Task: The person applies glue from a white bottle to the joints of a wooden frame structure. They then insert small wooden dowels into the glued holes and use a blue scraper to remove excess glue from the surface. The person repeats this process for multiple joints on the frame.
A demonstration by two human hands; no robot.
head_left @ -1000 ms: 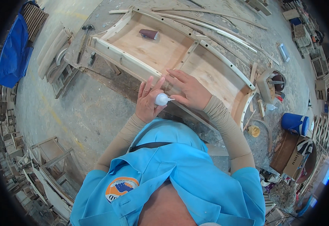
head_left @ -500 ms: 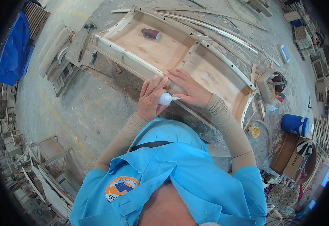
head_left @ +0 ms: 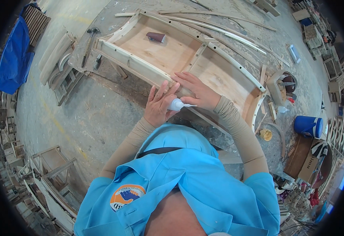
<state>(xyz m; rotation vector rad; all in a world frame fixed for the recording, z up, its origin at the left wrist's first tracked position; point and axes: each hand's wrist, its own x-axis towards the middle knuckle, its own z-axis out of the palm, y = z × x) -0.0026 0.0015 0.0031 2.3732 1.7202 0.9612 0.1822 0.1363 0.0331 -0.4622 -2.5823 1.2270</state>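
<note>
My left hand [head_left: 156,109] grips a small white squeeze bottle [head_left: 175,104], probably glue, tipped sideways with its thin nozzle pointing right. The fingertips of that hand reach up to the near edge of a curved wooden frame [head_left: 138,67]. My right hand [head_left: 202,93] lies with outstretched fingers on the same near edge, close to the middle divider [head_left: 199,56]. Its thumb is beside the bottle, above the nozzle. Inside the left compartment of the frame rests a curled piece of brown sandpaper [head_left: 155,37]. Dark round holes dot the far rim.
The frame lies on a worn worktable [head_left: 101,84]. A hammer [head_left: 89,47] lies left of it, and thin wooden strips [head_left: 219,29] lie behind. To the right are a tool container [head_left: 276,88], a small tub of yellowish paste [head_left: 265,135] and a blue cooler [head_left: 308,126].
The bottle has shifted slightly right in my left hand, its nozzle now reaching farther under my right hand. My right hand stays on the frame edge.
</note>
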